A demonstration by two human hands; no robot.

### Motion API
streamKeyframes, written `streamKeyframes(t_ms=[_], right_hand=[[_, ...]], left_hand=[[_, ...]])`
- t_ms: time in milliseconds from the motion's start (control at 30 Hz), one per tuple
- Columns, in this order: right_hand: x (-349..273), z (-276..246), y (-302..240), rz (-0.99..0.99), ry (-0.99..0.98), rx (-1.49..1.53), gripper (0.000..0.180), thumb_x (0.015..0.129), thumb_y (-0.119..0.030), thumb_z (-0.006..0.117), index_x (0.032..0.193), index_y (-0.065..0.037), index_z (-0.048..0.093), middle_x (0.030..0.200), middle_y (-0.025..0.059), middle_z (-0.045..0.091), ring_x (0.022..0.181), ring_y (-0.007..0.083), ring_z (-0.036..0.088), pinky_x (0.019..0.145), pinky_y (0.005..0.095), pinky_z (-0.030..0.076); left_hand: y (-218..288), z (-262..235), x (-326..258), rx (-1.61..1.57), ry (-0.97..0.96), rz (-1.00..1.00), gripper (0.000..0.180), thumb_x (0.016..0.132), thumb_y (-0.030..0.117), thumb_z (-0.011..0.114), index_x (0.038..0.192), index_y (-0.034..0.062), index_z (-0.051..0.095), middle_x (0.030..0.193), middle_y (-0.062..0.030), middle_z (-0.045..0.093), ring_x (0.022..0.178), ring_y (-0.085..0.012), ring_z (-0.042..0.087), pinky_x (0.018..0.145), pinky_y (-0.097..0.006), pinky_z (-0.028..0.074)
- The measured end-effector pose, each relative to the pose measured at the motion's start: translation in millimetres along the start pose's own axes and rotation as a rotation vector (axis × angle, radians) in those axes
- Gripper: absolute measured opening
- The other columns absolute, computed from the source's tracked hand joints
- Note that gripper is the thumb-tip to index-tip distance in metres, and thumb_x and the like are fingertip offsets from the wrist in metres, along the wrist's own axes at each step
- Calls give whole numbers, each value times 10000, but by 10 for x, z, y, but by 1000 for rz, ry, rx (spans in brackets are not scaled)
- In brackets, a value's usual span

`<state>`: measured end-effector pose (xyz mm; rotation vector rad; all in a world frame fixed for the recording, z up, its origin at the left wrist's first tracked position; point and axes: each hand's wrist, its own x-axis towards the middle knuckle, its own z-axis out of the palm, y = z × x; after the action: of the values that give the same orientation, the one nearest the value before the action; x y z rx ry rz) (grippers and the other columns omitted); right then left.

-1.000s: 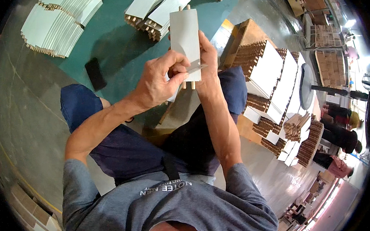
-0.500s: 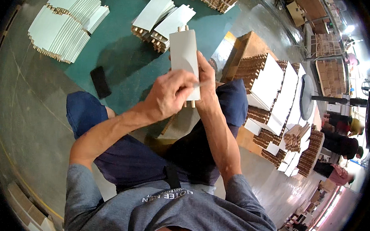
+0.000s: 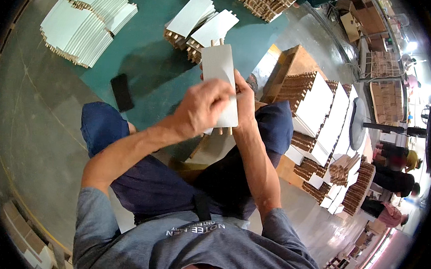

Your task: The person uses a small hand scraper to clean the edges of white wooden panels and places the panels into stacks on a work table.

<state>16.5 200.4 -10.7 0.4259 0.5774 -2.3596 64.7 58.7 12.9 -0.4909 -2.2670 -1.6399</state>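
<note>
My right hand [image 3: 245,99] grips a white board [image 3: 218,61] along its right edge, holding it up over my lap. It is narrow and rectangular, with light wooden pegs sticking out at both ends. Across its lower face hangs my left hand [image 3: 205,104], fingers curled and slightly blurred; what they hold, if anything, I cannot make out. Just beyond, two small stacks of similar pegged white boards [image 3: 190,16] lie on a green mat [image 3: 145,77].
A dark phone [image 3: 122,91] lies on the mat's left part. Large board stacks stand far left [image 3: 79,27] and on a pallet [image 3: 290,65] to the right. A fan [image 3: 357,123] rises beside the pallet. Several people [image 3: 393,180] are at the far right.
My left hand has shifted slightly over the board, its fingers still curled. The board sits a little lower and further right in the picture; the surroundings have shifted slightly too.
</note>
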Motion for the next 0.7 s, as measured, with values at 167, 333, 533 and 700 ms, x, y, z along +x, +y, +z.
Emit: streamKeyframes(t_ms=[167, 333, 533, 700], right_hand=[[-32, -52, 58, -39, -53, -176, 453, 1057, -342, 411, 1296, 16, 550, 1188, 200, 648, 951, 313, 685, 869, 435, 572], [40, 38, 23, -77, 89, -87, 406, 1046, -378, 427, 1196, -40, 594, 991, 117, 687, 813, 248, 688, 712, 365, 589], [53, -18, -170, -282, 17, -234, 506, 1008, -386, 422, 1260, 26, 570, 1062, 163, 688, 858, 260, 693, 756, 380, 589], [54, -621, -341, -279, 206, -664, 557, 939, -409, 535, 1241, 57, 582, 1048, 171, 669, 902, 245, 663, 738, 386, 548]], left_hand=[[-409, -400, 520, -21, 206, -203, 232, 858, 14, 690, 1077, 4, 617, 878, -92, 703, 788, -141, 669, 712, -297, 552], [-154, -36, 83, 32, 24, -6, 154, 861, -3, 668, 1006, 29, 628, 860, -103, 679, 780, -212, 683, 701, -347, 551], [283, 175, -366, -105, -199, 224, 170, 817, -18, 699, 947, 62, 623, 797, -92, 611, 729, -247, 653, 647, -364, 532], [-49, -429, 242, -157, 198, -162, 192, 875, 87, 722, 1044, 51, 637, 869, -35, 662, 783, -129, 634, 720, -278, 533]])
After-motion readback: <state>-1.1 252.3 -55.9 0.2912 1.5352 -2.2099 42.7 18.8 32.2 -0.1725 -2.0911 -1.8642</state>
